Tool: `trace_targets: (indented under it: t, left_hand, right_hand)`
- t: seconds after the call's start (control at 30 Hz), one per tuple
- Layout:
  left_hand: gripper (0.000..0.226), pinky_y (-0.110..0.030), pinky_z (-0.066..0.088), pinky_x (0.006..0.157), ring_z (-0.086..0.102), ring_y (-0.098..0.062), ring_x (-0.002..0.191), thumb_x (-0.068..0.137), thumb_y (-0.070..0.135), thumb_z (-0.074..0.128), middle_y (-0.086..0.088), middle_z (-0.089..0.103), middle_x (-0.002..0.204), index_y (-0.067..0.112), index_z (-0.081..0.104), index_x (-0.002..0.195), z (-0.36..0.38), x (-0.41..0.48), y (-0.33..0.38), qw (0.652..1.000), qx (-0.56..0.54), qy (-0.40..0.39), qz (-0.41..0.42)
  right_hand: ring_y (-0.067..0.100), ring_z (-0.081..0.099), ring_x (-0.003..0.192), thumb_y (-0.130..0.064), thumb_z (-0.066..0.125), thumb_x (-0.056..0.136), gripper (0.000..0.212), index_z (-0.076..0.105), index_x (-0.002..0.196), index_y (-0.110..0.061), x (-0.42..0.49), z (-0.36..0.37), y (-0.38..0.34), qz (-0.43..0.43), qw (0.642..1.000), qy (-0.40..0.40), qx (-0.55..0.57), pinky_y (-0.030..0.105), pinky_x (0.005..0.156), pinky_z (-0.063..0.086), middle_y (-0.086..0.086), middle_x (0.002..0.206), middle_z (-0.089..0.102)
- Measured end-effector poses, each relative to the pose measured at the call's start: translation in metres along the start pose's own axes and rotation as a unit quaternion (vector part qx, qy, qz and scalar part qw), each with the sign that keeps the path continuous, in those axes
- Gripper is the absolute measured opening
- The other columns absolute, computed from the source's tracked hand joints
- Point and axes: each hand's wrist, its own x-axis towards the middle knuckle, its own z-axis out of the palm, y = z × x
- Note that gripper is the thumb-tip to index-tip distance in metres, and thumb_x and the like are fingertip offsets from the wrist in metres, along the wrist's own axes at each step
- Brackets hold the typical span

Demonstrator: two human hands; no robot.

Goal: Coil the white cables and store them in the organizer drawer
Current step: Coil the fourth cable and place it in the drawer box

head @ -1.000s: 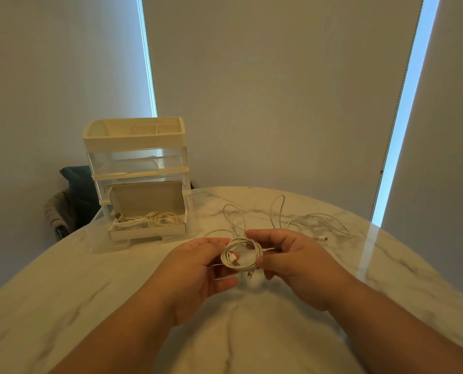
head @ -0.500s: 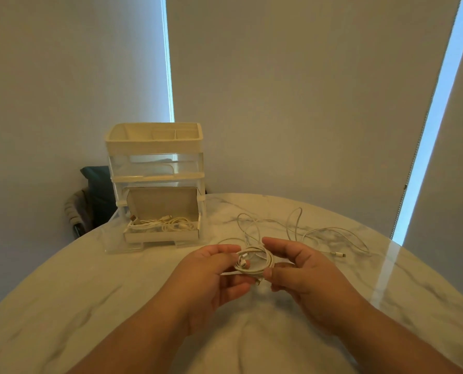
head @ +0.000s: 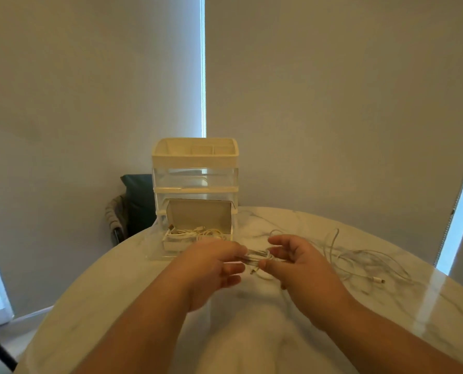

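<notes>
Holding a small coiled cable (head: 257, 256) between both hands just above the tabletop (head: 117, 292), in front of the organizer (head: 195, 157). Left hand (head: 211, 263) pinches one side of the bundle with thumb and fingertips. Right hand (head: 297, 263) takes the other side between thumb and a lower finger, with the index finger lifted clear. A two-sided grip likely keeps the loops from springing open, and a short tail with a plug hangs below the coil. Probably the last tuck before stowing. The bottom drawer (head: 176, 242) is pulled out toward the person, so a drop-in is easy. It already holds stored cables (head: 198, 232), loosely piled rather than neat. Loose cables (head: 359, 260) sprawl on the tabletop to the right, well apart from the drawer, one connector (head: 377, 279) lying at the near end, so those are not yet coiled. Hard to read: motion blur smears the coil and fingertips, so loop count and exact right-hand contact are unclear. Left palm faces away, inner fingers hidden. Can't tell how many loose cables there are, since the strands overlap. The drawer's back is blocked by a beige panel. The clear upper tiers look empty, but glare hides detail. A dark chair (head: 133, 201) sits partly behind the organizer, cut off by it.
</notes>
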Motion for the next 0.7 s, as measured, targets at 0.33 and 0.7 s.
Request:
trace_targets:
  t: [0.33,0.7]
  left_hand:
    - [0.02,-0.022,0.054,0.07,0.067,-0.011,0.085,0.084,0.023,0.075,0.004,0.07,0.092,0.026,0.063,0.1,-0.07,0.062,0.043,0.916,0.359,0.081,0.158]
    - [0.018,-0.023,0.051,0.073,0.06,-0.009,0.086,0.089,0.026,0.069,0.005,0.064,0.095,0.027,0.062,0.106,-0.084,0.139,0.021,0.872,0.454,0.09,0.163]
  right_hand:
    - [0.021,0.068,0.087,-0.03,0.082,0.076,0.032,0.06,0.099,-0.025,0.092,0.081,-0.01,-0.042,0.997,-0.002,-0.06,0.04,0.078,0.058,0.002,0.093,0.07]
    - [0.018,0.057,0.092,-0.048,0.062,0.087,0.011,0.054,0.085,-0.041,0.15,0.103,0.027,-0.047,0.951,0.038,-0.303,0.037,0.081,0.045,-0.012,0.092,0.062]
